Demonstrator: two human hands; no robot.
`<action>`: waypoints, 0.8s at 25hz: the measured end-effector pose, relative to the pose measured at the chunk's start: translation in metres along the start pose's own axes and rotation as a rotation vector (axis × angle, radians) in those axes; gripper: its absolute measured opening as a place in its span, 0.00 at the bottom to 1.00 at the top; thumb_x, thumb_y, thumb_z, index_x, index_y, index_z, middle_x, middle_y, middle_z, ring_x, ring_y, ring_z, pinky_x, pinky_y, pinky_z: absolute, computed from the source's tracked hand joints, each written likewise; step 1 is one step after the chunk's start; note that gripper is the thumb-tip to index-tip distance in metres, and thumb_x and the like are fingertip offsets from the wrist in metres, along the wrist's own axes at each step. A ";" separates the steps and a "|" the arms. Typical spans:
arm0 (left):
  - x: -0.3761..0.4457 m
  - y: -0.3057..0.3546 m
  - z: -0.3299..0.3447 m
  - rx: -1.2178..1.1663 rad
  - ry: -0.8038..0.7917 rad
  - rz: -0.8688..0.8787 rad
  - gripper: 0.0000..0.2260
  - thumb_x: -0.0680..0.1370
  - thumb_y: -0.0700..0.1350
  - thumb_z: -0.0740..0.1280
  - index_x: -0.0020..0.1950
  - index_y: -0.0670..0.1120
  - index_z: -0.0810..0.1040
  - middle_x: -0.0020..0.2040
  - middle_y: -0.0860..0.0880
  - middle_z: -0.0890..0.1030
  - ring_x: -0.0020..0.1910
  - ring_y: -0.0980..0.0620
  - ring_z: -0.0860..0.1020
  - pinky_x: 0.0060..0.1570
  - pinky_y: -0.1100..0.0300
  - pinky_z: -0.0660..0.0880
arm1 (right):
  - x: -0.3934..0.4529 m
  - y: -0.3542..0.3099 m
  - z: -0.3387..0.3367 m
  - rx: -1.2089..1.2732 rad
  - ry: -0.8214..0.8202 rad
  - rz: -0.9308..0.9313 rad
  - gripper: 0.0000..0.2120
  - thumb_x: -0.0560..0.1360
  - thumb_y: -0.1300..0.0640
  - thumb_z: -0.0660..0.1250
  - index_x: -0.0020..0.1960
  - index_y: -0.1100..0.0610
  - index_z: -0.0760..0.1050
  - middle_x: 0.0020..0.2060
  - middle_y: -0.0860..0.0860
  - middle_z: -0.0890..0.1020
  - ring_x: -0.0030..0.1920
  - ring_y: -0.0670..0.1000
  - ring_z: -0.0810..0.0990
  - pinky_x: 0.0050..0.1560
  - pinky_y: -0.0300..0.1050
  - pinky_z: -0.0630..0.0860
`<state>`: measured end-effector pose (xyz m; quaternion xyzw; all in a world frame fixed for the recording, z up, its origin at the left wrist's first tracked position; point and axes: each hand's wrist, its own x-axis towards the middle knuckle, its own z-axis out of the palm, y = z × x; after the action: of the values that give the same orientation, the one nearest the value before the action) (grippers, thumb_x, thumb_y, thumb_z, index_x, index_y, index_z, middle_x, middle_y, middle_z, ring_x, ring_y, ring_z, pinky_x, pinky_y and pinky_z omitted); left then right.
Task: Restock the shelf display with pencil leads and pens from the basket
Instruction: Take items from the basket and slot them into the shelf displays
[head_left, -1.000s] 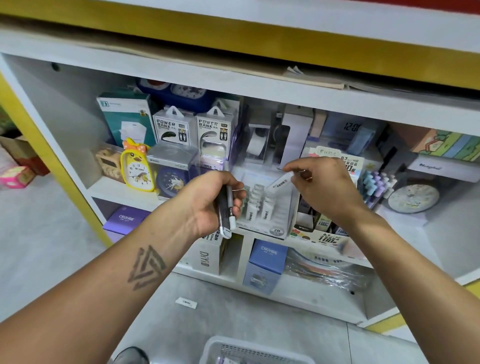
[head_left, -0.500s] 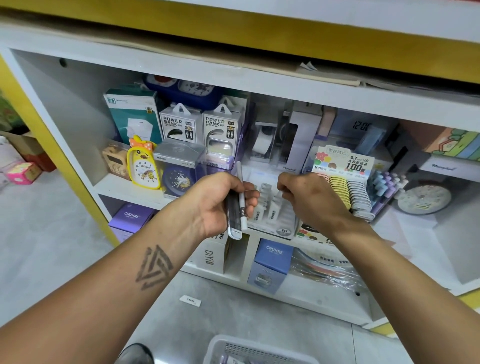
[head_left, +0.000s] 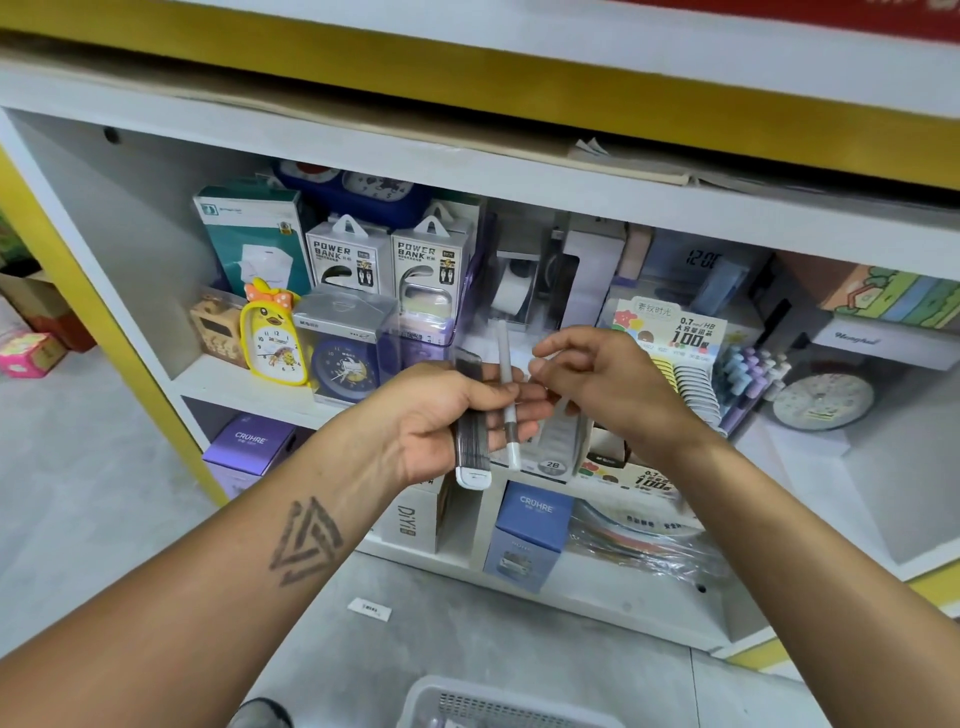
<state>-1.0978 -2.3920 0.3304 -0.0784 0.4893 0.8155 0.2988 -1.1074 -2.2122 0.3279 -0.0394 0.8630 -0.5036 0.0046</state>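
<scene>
Left grip (head_left: 447, 415): fingers curled round a flat lead case (head_left: 471, 441) and a slim white pen (head_left: 506, 395), both upright, white ends down, held just in front of the shelf's (head_left: 249, 387) front edge. Right grip (head_left: 608, 384): fingers loosely curled, tips near the pen's upper half; cannot tell whether they touch it or pinch anything.

Display tray (head_left: 553, 457), marked 2B, sits at the shelf's front edge, mostly hidden behind both hands; how full it is cannot be read. Carded 0.7 leads (head_left: 675, 338) stand just right of it, pastel pens (head_left: 748, 379) beyond.

Basket (head_left: 431, 701) on the floor at the bottom edge of view; contents too cropped to count.

Judgement: mid-task. Held case and pen not yet placed; probably more stock left in the basket.
</scene>
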 end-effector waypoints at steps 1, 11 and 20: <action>0.001 -0.001 0.003 -0.030 0.008 0.023 0.07 0.78 0.28 0.62 0.52 0.33 0.78 0.50 0.36 0.84 0.44 0.42 0.85 0.45 0.49 0.83 | -0.004 -0.002 -0.002 0.038 -0.029 0.021 0.09 0.77 0.50 0.71 0.50 0.56 0.77 0.34 0.48 0.86 0.33 0.45 0.83 0.35 0.44 0.76; 0.016 -0.014 0.051 -0.088 -0.016 0.130 0.07 0.80 0.36 0.65 0.55 0.34 0.76 0.51 0.32 0.83 0.44 0.40 0.85 0.38 0.51 0.83 | -0.041 0.011 -0.063 0.422 0.039 0.046 0.12 0.69 0.64 0.76 0.50 0.64 0.79 0.35 0.59 0.85 0.32 0.52 0.81 0.32 0.40 0.77; 0.030 -0.037 0.085 0.200 -0.100 -0.098 0.25 0.77 0.53 0.54 0.56 0.35 0.79 0.35 0.42 0.76 0.27 0.50 0.65 0.27 0.61 0.60 | -0.077 0.048 -0.169 0.623 0.319 0.038 0.08 0.75 0.58 0.71 0.46 0.64 0.83 0.37 0.55 0.80 0.33 0.46 0.74 0.34 0.35 0.73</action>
<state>-1.0875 -2.2950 0.3333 -0.0313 0.5484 0.7499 0.3688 -1.0412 -2.0362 0.3671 0.0593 0.6584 -0.7423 -0.1093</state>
